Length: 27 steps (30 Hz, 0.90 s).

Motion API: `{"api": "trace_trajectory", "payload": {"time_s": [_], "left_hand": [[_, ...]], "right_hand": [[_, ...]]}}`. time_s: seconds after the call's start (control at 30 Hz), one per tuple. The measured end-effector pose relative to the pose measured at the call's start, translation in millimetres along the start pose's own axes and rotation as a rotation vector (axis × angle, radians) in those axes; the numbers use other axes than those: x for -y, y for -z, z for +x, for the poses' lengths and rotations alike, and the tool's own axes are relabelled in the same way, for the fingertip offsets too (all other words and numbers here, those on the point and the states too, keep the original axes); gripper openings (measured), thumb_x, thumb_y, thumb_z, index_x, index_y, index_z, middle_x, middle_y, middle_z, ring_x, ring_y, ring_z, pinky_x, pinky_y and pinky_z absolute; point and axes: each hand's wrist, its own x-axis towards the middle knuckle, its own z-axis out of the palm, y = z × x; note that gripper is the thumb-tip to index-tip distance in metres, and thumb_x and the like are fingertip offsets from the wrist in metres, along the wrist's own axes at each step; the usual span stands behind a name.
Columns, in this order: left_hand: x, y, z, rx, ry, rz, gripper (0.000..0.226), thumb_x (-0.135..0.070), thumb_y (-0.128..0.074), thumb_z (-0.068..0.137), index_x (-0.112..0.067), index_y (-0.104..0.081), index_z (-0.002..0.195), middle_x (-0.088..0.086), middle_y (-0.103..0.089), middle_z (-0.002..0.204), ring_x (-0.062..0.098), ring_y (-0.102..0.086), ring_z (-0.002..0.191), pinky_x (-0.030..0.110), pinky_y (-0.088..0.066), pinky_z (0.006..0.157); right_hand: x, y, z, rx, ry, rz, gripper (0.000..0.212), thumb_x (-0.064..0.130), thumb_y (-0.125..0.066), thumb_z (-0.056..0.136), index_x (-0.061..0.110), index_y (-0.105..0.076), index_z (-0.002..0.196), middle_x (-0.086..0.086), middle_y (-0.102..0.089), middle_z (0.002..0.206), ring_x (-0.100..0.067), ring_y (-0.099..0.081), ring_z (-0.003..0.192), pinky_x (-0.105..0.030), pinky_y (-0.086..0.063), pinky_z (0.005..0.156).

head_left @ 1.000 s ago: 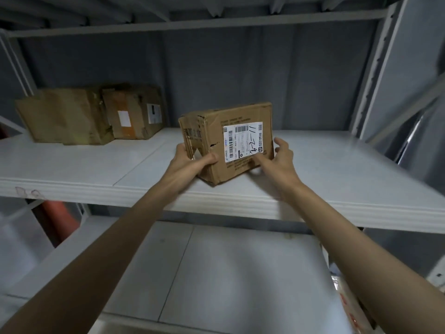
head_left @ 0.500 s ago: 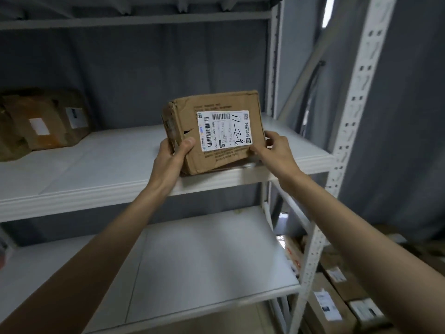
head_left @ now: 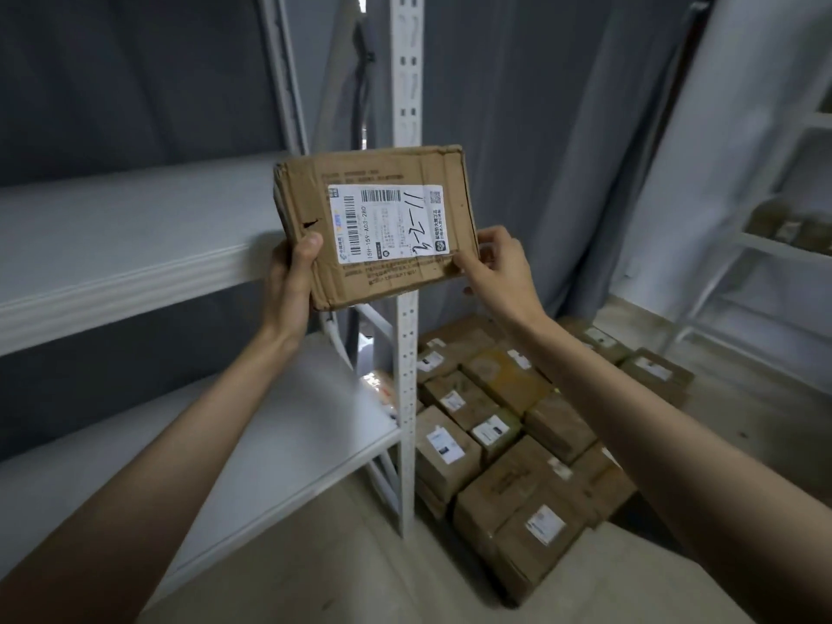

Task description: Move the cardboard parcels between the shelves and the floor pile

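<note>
item: cardboard parcel (head_left: pixel 378 227), brown, rectangular, one white shipping label (head_left: pixel 389 223) on the face turned toward me, handwritten marks across the label's right part.

location: held in the air in front of the white shelf upright (head_left: pixel 407 308), clear of the upper shelf board (head_left: pixel 135 272) to the upright's left and well above the floor pile (head_left: pixel 504 425) that lies to the upright's right and behind it.

hands: my left hand (head_left: pixel 292 281) grips the lower left corner, thumb on the front face and the rest of the fingers hidden behind. my right hand (head_left: pixel 499 268) pinches the lower right corner, thumb near the label's edge. hands apart, one at each end, both clamped on the parcel.

condition: corners crushed, a small tear on the left of the front face, tape creased along the right side. the board looks worn and somewhat soft at the edges.

handling, as i judge it: light to moderate, since two corner grips carry it without sag. stiff enough across its flat faces, weak at its dented corners. the taped strip may be slick. best hold is palms under the bottom edge or flat on the two short ends, not fingertips on the torn corner.

contents: unknown; treat as breakable and set it down on the pile, not drop it.
</note>
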Motion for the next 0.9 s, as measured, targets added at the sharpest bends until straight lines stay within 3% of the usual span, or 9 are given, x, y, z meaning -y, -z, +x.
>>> {"api": "trace_trajectory", "payload": {"time_s": [0.13, 0.27, 0.33, 0.5, 0.67, 0.73, 0.9], "left_hand": [[-7, -59, -13, 0.128, 0.063, 0.010, 0.069, -0.072, -0.049, 0.080, -0.025, -0.064, 0.128, -0.008, -0.071, 0.121, 0.011, -0.066, 0.113, 0.041, -0.049, 0.104], [-15, -117, -21, 0.223, 0.061, 0.068, 0.072, -0.080, -0.049, 0.077, -0.032, -0.063, 0.129, -0.019, -0.073, 0.113, 0.000, -0.067, 0.105, 0.023, -0.049, 0.092], [-17, -149, -20, 0.259, 0.059, 0.093, 0.072, -0.080, -0.048, 0.079, -0.032, -0.064, 0.130, -0.014, -0.073, 0.115, 0.004, -0.067, 0.108, 0.025, -0.049, 0.096], [-9, -248, -20, 0.291, 0.120, 0.083, 0.064, -0.073, -0.049, 0.087, -0.028, -0.065, 0.129, -0.008, -0.073, 0.116, 0.009, -0.067, 0.109, 0.036, -0.050, 0.104], [7, -357, -29, 0.314, 0.219, 0.089, 0.075, -0.081, -0.047, 0.078, -0.032, -0.061, 0.134, -0.005, -0.068, 0.125, 0.015, -0.063, 0.116, 0.043, -0.044, 0.109], [14, -396, -35, 0.326, 0.258, 0.090, 0.080, -0.083, -0.049, 0.076, -0.034, -0.056, 0.138, -0.003, -0.063, 0.133, 0.015, -0.059, 0.123, 0.043, -0.042, 0.112], [28, -469, -40, 0.384, 0.269, 0.103, 0.069, -0.075, -0.054, 0.084, -0.033, -0.054, 0.139, -0.011, -0.065, 0.126, 0.004, -0.064, 0.110, 0.033, -0.048, 0.104]], "right_hand": [[-30, 55, -8, -0.084, -0.068, -0.010, 0.027, 0.045, -0.060, 0.086, 0.028, -0.054, 0.107, -0.007, -0.060, 0.118, -0.020, -0.061, 0.109, -0.051, -0.055, 0.095], [-65, 108, -8, -0.173, -0.118, 0.015, 0.018, 0.045, -0.058, 0.091, 0.032, -0.053, 0.102, -0.007, -0.059, 0.120, -0.021, -0.062, 0.107, -0.050, -0.057, 0.090], [-84, 134, -3, -0.199, -0.141, 0.034, 0.019, 0.045, -0.057, 0.092, 0.031, -0.053, 0.104, -0.008, -0.060, 0.120, -0.023, -0.063, 0.108, -0.049, -0.058, 0.087], [-145, 211, 22, -0.214, -0.203, 0.058, 0.020, 0.038, -0.056, 0.097, 0.024, -0.053, 0.110, -0.010, -0.059, 0.123, -0.024, -0.062, 0.111, -0.050, -0.054, 0.096], [-210, 294, 45, -0.225, -0.253, 0.029, 0.014, 0.036, -0.055, 0.099, 0.027, -0.053, 0.108, -0.009, -0.059, 0.124, -0.025, -0.060, 0.114, -0.050, -0.053, 0.098], [-234, 323, 52, -0.229, -0.273, 0.022, 0.011, 0.035, -0.055, 0.100, 0.028, -0.053, 0.106, -0.009, -0.059, 0.123, -0.024, -0.060, 0.113, -0.050, -0.053, 0.098], [-284, 378, 69, -0.257, -0.326, 0.030, 0.021, 0.034, -0.056, 0.101, 0.019, -0.056, 0.115, -0.009, -0.063, 0.121, -0.022, -0.064, 0.107, -0.040, -0.057, 0.088]]}}
